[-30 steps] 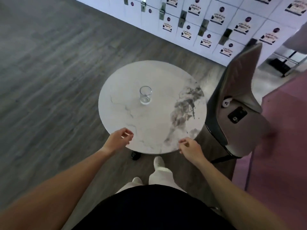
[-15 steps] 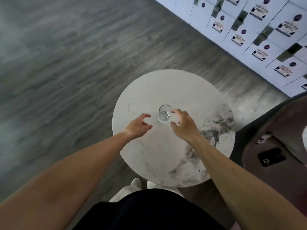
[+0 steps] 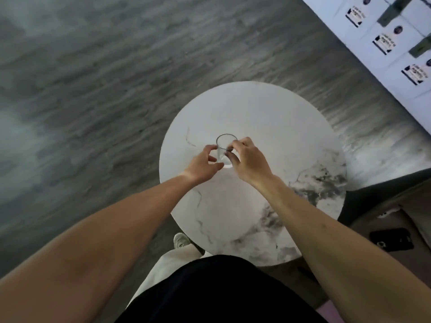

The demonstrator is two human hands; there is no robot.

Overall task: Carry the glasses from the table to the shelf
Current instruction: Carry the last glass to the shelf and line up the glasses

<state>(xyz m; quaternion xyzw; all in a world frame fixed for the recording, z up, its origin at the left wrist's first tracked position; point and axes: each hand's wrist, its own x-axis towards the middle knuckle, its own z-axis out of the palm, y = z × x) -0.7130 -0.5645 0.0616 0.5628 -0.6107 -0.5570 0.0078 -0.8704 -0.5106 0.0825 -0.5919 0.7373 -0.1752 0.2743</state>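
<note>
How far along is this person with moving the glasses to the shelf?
Early for this glass. Only one clear glass shows on the round marble table, so any others may be moved already; the picture cannot say. In hand: the left hand and right hand are closing a grip on it from both sides, though it appears to stand on the tabletop. Left: lift and carry it to the shelf, not in view.

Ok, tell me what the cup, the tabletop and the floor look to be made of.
Cup: clear glass, smooth; the hands and table show through it.
Tabletop: white with grey veins and a dark patch, matte; marble or a marble-look slab, cannot tell which.
Floor: grey planks with streaky grain; wood or wood-look laminate or vinyl.
</note>
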